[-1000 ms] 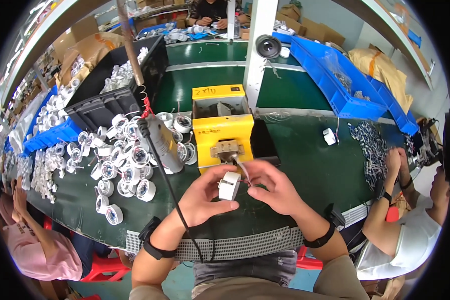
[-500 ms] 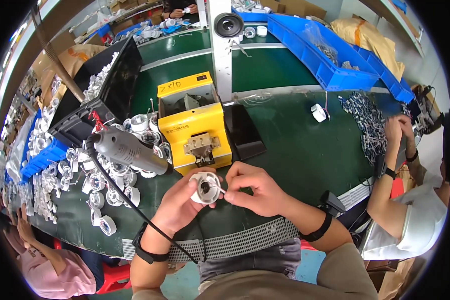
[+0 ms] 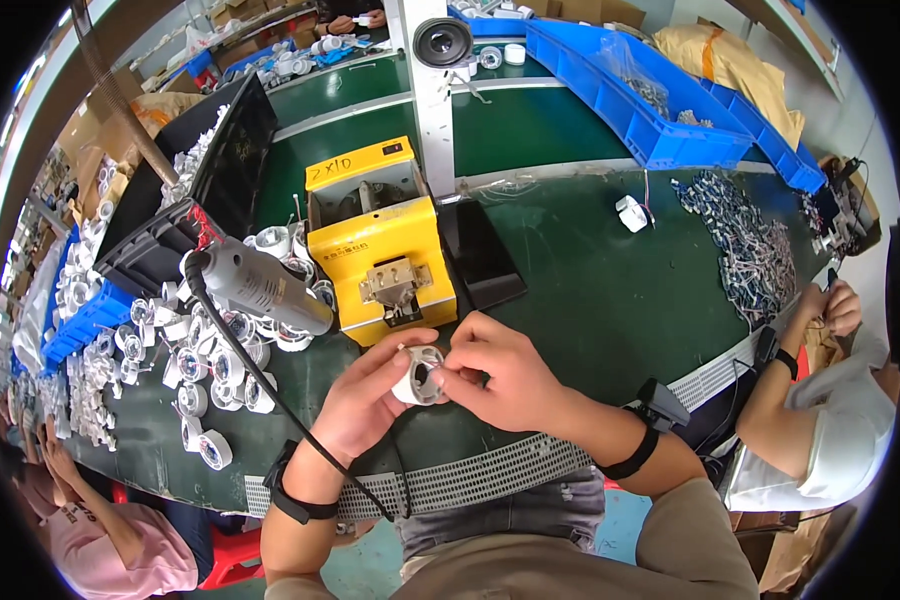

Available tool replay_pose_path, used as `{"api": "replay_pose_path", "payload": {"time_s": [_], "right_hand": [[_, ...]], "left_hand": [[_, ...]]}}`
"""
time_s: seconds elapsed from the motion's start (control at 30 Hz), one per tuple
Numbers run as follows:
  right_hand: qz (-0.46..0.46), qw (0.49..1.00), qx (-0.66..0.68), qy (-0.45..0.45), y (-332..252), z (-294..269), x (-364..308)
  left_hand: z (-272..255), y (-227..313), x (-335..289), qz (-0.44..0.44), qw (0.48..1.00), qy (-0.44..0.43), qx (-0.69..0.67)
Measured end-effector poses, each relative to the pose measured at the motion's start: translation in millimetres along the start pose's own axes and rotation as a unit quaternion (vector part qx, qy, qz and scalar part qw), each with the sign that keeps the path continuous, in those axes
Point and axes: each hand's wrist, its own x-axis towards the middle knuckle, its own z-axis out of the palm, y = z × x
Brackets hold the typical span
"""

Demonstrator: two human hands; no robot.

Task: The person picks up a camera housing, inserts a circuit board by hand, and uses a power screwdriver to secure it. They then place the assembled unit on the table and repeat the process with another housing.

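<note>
My left hand [image 3: 362, 398] is closed around a round white plastic housing [image 3: 416, 378], its hollow face turned to the right and toward me. At that opening, my right hand [image 3: 500, 375] is pinched, thumb and fingertips reaching to the rim. Whatever lies between those fingertips is too small and hidden to make out. Just beyond my hands stands a yellow machine [image 3: 378, 250] with a metal block on its front. To its left, a grey cylindrical tool [image 3: 265, 285] with a black cable [image 3: 260, 390] hangs over many similar white housings [image 3: 228, 365].
A black flat panel [image 3: 482, 255] lies right of the machine. Farther right are a lone white housing [image 3: 632, 213] and a heap of wired parts [image 3: 735, 245]. Blue bins [image 3: 660, 130] stand behind. A black crate [image 3: 232, 150] is at left. Co-workers sit on both sides.
The housing has turned in my left hand, its opening now facing more to the right. My right fingertips have moved in to its rim. The right co-worker's hands have shifted down and toward the right.
</note>
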Motion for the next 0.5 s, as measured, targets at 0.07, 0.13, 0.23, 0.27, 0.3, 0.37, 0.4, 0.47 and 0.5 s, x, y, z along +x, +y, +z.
{"api": "replay_pose_path", "payload": {"time_s": [0.07,0.13,0.23,0.27,0.3,0.37,0.4,0.47,0.5], "right_hand": [[-0.005,0.997,-0.046,0.053,1.8,1.7,0.9],[-0.037,0.993,-0.076,0.081,-3.6,-3.7,5.8],[-0.116,0.974,-0.156,0.116,-0.7,-13.3,9.2],[-0.162,0.958,-0.205,0.121,1.8,-17.0,9.4],[-0.210,0.947,-0.214,0.117,3.6,-20.6,11.4],[-0.103,0.985,-0.123,0.067,-9.2,-23.0,6.0],[0.008,0.999,-0.028,0.014,-13.9,-22.9,3.7],[0.071,0.991,0.107,-0.021,-7.5,-18.4,3.0],[0.103,0.972,0.208,-0.033,-4.1,-15.6,3.5]], "left_hand": [[-0.9,0.3,-0.4,-0.004,1.000,0.007,0.012],[-4.0,0.7,-0.5,0.021,0.999,0.022,-0.013],[2.8,2.2,-1.0,0.060,0.995,0.039,-0.063],[2.7,1.9,-0.7,0.060,0.996,0.038,-0.062],[2.2,1.5,-0.2,0.074,0.995,0.038,-0.062],[0.1,0.2,-0.4,0.090,0.993,0.039,-0.063],[-2.2,-2.5,-1.0,0.111,0.992,0.022,-0.057],[-5.6,-6.5,0.5,0.131,0.990,0.003,-0.050],[-7.3,-8.3,1.9,0.147,0.987,-0.022,-0.056]]}}
